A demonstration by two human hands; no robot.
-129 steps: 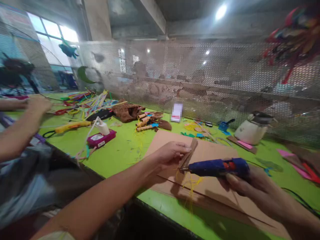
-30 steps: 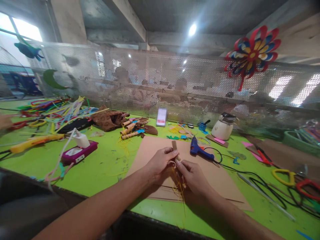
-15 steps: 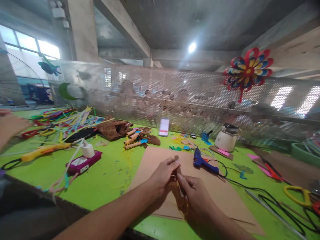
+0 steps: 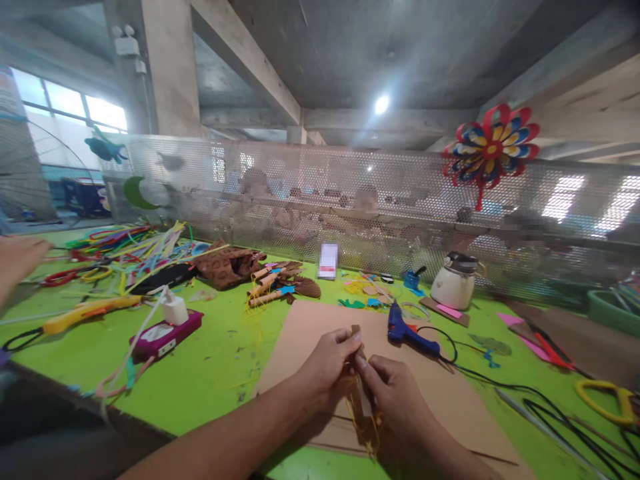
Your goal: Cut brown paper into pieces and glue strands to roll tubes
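Note:
My left hand (image 4: 333, 363) pinches the upper end of a narrow brown paper or card strip (image 4: 363, 398). Lower down, my right hand (image 4: 397, 393) is closed on the same strip, its thumb close to the left fingertips. Thin yellow strands (image 4: 370, 443) dangle from the strip below the hands. Both hands are just above a tan cardboard sheet (image 4: 300, 340) on the green table. A blue glue gun (image 4: 410, 331) rests on the sheet's right part, beyond my right hand. Part of the strip is hidden by my fingers.
Left are a purple power strip (image 4: 167, 337), a yellow glue gun (image 4: 93, 313) and another person's hand (image 4: 23, 260). Brown paper pieces (image 4: 273, 283), a phone (image 4: 328, 260) and a white jug (image 4: 453, 283) stand or lie behind. Black cables and yellow-handled scissors (image 4: 607, 400) are right.
My hands still hold the strip, with slightly shifted fingers; more of the strip and its strands shows below. The whole view has tilted a little upward. The other person's hand has moved left.

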